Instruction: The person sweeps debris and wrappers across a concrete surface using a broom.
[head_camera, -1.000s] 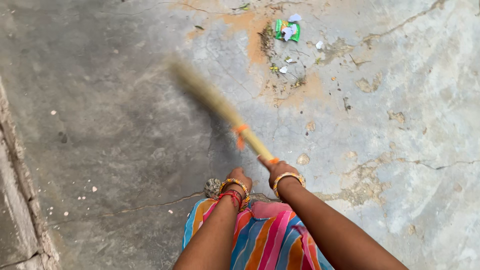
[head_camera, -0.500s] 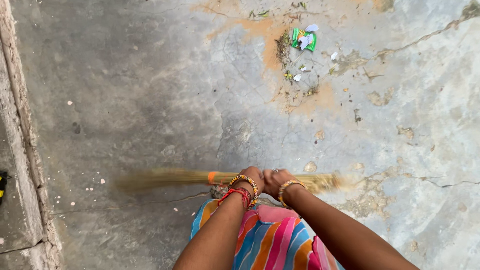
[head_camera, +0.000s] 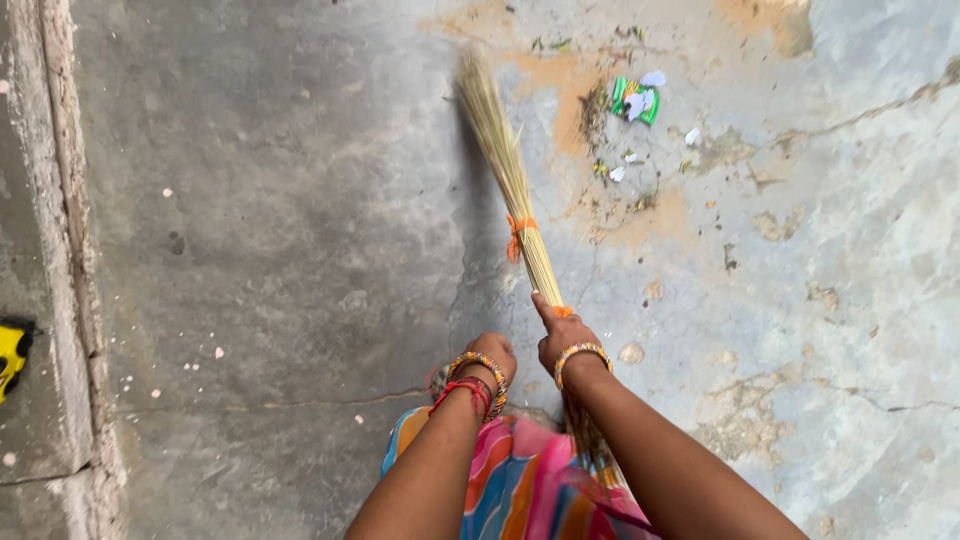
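- My broom (head_camera: 510, 180) now points up and away from me, its bristle tips near the orange stain; half a second ago it lay crosswise in front of my hands, so the stroke has swung it round toward the litter.
- My right hand (head_camera: 562, 340) is closed round the broom just below the lower orange tie, index finger stretched along the bundle.
- My left hand (head_camera: 490, 352) sits just beside the right, curled into a fist; I cannot tell whether it is clamped on the stalks or only near them.
- The butt end trails back past my right wrist over my striped cloth (head_camera: 520, 480).
- I judge the sweep is now lined up with the rubbish heap, which has not been reached.
- The heap: 1 green wrapper (head_camera: 634, 100), flat and crumpled, with white paper scraps on it and smaller white bits (head_camera: 692, 135) scattered just beside.
- The cracked floor (head_camera: 280, 230) is grey with white specks at left.
- A yellow thing (head_camera: 12, 355) lies at the far left edge, beyond the kerb (head_camera: 75, 250).
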